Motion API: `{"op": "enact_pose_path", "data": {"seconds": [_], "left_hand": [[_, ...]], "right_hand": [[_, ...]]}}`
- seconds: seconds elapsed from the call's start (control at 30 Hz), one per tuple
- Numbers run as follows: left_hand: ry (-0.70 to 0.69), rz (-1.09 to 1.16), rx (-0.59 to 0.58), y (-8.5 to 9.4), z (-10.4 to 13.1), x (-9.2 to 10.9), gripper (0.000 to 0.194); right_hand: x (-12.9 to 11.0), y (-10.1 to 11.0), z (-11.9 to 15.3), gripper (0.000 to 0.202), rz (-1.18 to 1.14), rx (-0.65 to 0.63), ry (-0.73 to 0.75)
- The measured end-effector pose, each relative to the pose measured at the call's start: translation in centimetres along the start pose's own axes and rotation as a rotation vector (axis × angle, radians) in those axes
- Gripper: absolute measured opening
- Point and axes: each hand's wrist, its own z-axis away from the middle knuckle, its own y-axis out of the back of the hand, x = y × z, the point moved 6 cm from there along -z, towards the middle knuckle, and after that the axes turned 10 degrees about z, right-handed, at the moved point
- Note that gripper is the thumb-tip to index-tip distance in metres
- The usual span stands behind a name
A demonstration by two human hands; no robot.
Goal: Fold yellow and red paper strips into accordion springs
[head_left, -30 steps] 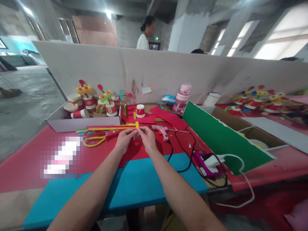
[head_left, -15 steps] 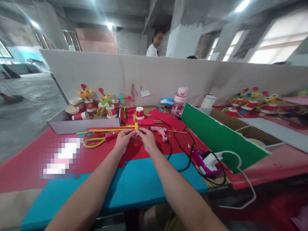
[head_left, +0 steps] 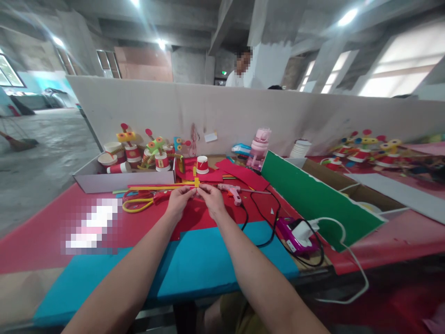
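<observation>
My left hand (head_left: 180,202) and my right hand (head_left: 210,199) meet above the red table covering, fingertips pinched together. Between them they hold a small yellow paper piece (head_left: 196,182), its cross-like upper part sticking up above the fingers; the lower part is hidden. To the left lie scissors with yellow handles (head_left: 138,205) and long yellow and red strips (head_left: 162,187). A pink glue gun (head_left: 232,191) rests just right of my right hand. Behind my hands a red and white paper cup (head_left: 202,164) stands upside down on red paper.
A white box (head_left: 125,183) with cup figures stands back left. At right are a green-sided box (head_left: 320,199) and a purple power strip (head_left: 295,239) with looping cables. A pink bottle (head_left: 257,146) stands by the partition (head_left: 225,109). Blue board (head_left: 208,264) lines the front edge. Behind the partition is a person.
The view has shifted slightly. Both hands keep their pinch on the yellow piece, with hardly any movement. The person behind the partition has moved right.
</observation>
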Motion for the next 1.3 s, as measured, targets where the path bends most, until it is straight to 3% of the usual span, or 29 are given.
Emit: {"op": "enact_pose_path", "data": {"seconds": [0.17,0.4,0.57,0.93,1.3], "left_hand": [[-0.008,-0.014,-0.007,0.2,-0.1,0.0,0.026],[-0.05,-0.193,-0.02,-0.1,0.1,0.1,0.025],[-0.045,-0.175,0.0,-0.1,0.2,0.2,0.024],[-0.008,-0.164,0.004,0.5,-0.3,-0.3,0.026],[0.008,-0.087,0.006,0.3,-0.1,-0.3,0.027]], "right_hand": [[-0.2,-0.8,0.3,0.027,-0.115,-0.11,-0.037],[0.3,0.6,-0.2,0.022,0.161,-0.001,0.005],[0.2,0.8,-0.4,0.016,0.264,0.033,0.078],[0.7,-0.5,0.3,0.023,-0.013,-0.051,-0.107],[0.8,-0.3,0.0,0.031,-0.031,-0.048,-0.078]]}}
